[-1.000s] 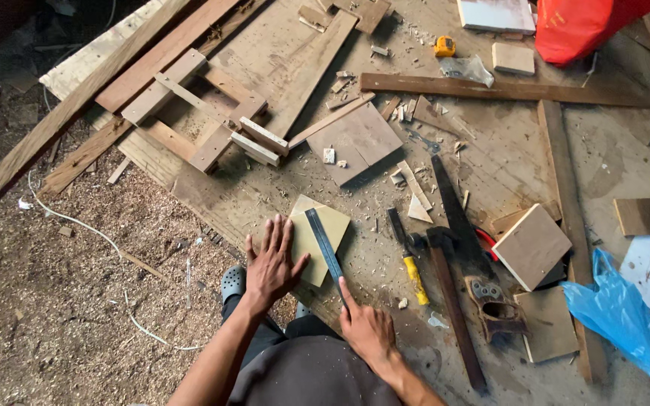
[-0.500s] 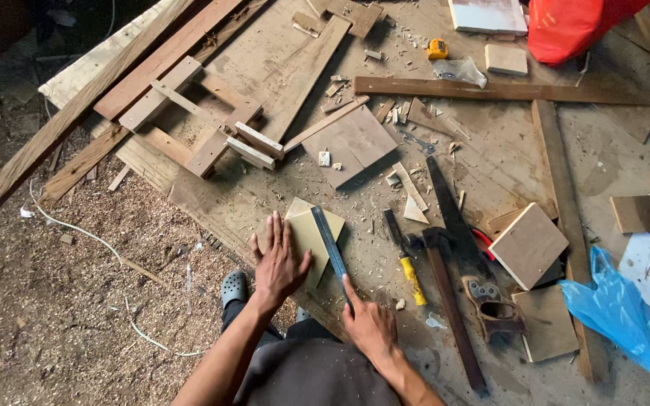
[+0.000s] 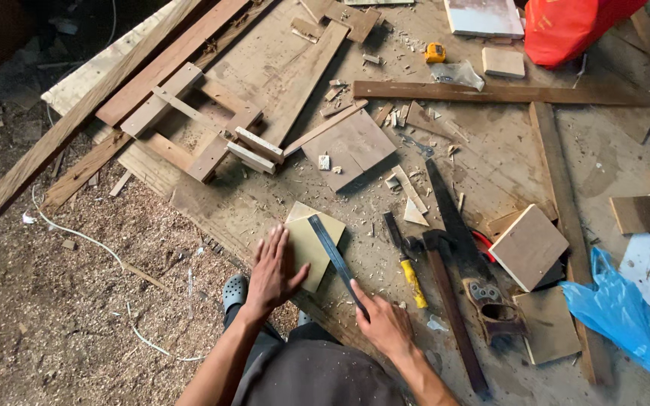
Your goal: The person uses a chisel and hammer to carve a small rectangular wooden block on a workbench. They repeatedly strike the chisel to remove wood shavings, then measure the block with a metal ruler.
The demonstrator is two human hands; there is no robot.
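My left hand (image 3: 272,272) lies flat, fingers spread, on the left part of a small pale plywood piece (image 3: 314,242) resting on the big wooden board. A long dark metal ruler (image 3: 334,256) runs diagonally across that piece. My right hand (image 3: 382,322) grips the ruler's near end. A chisel with a yellow handle (image 3: 406,265), a hammer (image 3: 445,301) and a hand saw (image 3: 466,248) lie just right of my right hand.
Wooden planks (image 3: 167,68) and a small frame (image 3: 212,139) lie at the back left, a square board (image 3: 355,146) in the middle. A blue plastic bag (image 3: 618,312) sits at the right, a red bag (image 3: 573,26) top right. Sawdust (image 3: 77,316) covers the ground on the left.
The view has shifted a little. Both hands stay on the plywood piece and ruler, about where they were.
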